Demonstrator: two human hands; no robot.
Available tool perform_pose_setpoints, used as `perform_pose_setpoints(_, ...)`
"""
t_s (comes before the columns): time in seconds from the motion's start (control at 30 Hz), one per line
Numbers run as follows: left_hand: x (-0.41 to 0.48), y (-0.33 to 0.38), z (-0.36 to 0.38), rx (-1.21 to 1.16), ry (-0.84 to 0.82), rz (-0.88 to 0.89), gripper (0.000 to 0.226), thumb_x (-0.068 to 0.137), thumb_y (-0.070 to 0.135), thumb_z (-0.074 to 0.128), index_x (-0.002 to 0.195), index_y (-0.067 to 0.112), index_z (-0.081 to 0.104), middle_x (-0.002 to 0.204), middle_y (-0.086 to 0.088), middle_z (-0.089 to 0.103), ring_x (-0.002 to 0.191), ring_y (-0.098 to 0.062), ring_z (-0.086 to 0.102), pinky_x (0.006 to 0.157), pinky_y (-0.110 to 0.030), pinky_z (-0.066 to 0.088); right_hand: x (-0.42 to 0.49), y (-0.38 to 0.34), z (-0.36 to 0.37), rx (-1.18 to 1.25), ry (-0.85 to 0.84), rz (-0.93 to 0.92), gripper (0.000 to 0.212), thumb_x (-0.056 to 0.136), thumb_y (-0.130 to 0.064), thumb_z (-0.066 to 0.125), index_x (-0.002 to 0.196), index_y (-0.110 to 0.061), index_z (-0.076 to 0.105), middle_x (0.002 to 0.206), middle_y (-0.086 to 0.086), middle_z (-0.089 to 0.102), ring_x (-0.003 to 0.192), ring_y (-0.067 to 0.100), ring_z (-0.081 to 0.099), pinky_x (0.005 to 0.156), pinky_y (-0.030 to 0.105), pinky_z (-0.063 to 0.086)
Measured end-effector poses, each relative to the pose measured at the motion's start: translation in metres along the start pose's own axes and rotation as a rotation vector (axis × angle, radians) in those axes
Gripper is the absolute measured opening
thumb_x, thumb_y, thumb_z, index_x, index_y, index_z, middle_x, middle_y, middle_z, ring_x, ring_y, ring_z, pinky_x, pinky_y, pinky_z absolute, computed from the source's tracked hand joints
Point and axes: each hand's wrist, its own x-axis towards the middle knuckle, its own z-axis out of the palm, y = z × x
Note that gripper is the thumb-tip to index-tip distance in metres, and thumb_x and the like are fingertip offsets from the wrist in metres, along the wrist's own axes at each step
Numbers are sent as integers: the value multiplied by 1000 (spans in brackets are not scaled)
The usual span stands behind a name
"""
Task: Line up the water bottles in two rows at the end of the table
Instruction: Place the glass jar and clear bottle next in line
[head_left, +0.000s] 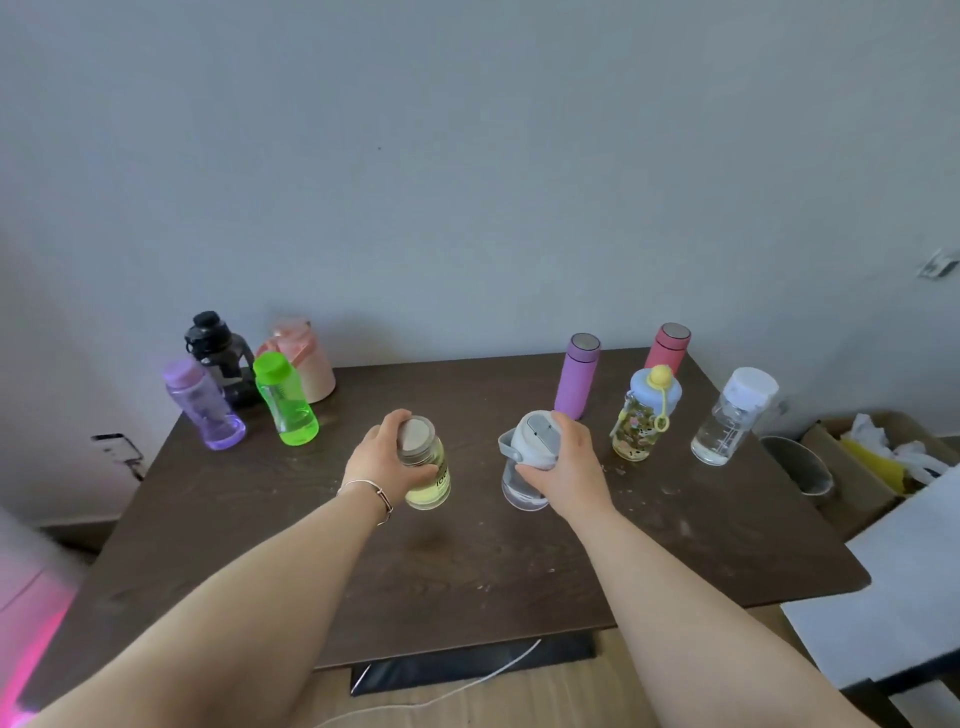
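Left hand (383, 464) wraps yellow-tinted clear bottle (427, 470), right hand (563, 464) wraps grey-lidded clear bottle (525, 462), both mid dark wood-grain table (519, 561). Bare tabletop between the far-left and far-right bottle clusters.

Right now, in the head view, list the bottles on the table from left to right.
Purple bottle → green bottle → yellow bottle in the left hand → clear bottle with grey lid in the right hand → lilac flask → patterned bottle → clear bottle with white cap.
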Motion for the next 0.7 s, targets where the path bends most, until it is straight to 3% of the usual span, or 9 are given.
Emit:
perform_pose_setpoints(0.23,15,-70,-63,-19,-1,-3,85,55,47,80,131,37,40,112,3,57,100,-21,58,91,-37,50,2,-69,75,23,0,1,70,68,-29,77,127,-38,40,128,-10,38,109,12,49,87,38,50)
perform_pose_setpoints(0.7,50,-229,-210,63,-35,-13,79,60,44,79,129,37,42,111,3,54,98,-23,58,86,-33,49,-4,-207,253,17,-22,30,75,68,-27,80,132,-34,40,132,-6,38,111,15,50,88,40,50)
